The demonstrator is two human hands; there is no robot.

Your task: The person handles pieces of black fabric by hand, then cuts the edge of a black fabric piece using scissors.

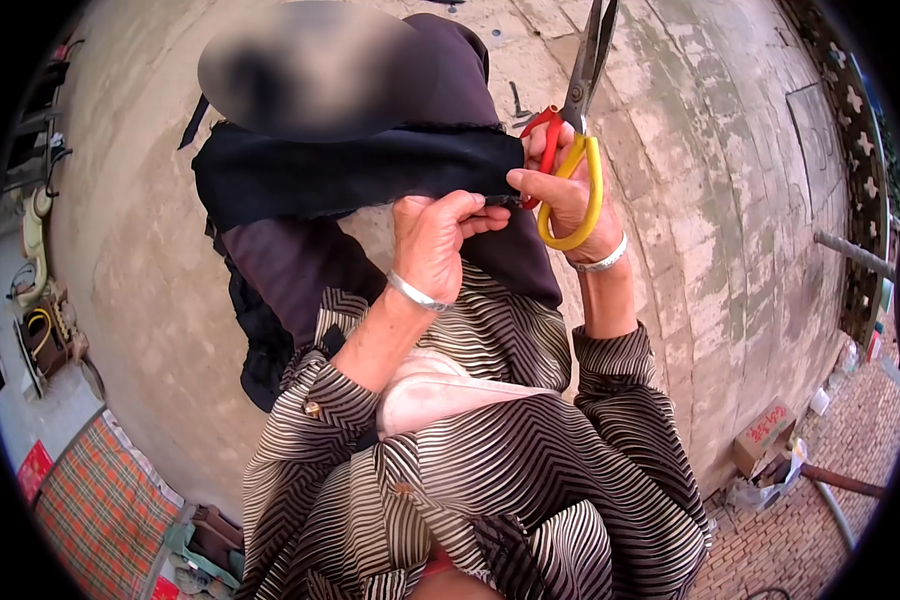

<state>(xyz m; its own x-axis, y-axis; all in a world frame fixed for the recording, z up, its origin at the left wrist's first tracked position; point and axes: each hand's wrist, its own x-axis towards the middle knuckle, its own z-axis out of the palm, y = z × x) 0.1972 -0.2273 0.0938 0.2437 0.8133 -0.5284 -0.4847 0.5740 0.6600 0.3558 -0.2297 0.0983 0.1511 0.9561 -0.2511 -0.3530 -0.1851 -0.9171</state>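
A long piece of black cloth lies across my lap in dark trousers. My left hand is closed on its near edge, thumb and fingers pinched together. Just to the right, my right hand grips a pair of scissors with one red and one yellow handle loop. The blades point up and away from me, slightly apart. My right thumb also presses on the right end of the black cloth. More black fabric hangs down at the left of my legs.
A pale pink pad-like piece rests at my waist. A sewing machine stands at the far left, with a plaid cloth below it. Worn concrete floor surrounds me. At the right are a cardboard box and bricks.
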